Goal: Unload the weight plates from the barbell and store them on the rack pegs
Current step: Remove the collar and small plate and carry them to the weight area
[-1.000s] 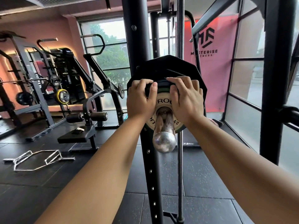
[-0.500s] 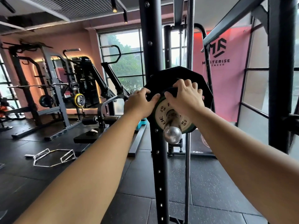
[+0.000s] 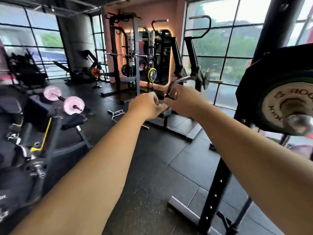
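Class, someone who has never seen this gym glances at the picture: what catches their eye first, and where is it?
Two bare forearms reach up the middle, the left hand and right hand meeting with fingers curled, apparently empty. At the right edge a small pale weight plate sits in front of a big black plate. On the left stand two pink discs.

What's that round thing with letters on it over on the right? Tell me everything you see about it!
It is a small round weight plate, pale cream with a dark greenish rim and worn dark letters curving round its face. It looks hard and scuffed. It hangs upright on a shiny metal peg that pokes through its middle hole. Right behind it sits a much bigger black plate with flat-cut edges. Both are by a black rack post. Neither hand touches it; the frame edge cuts off its right side.
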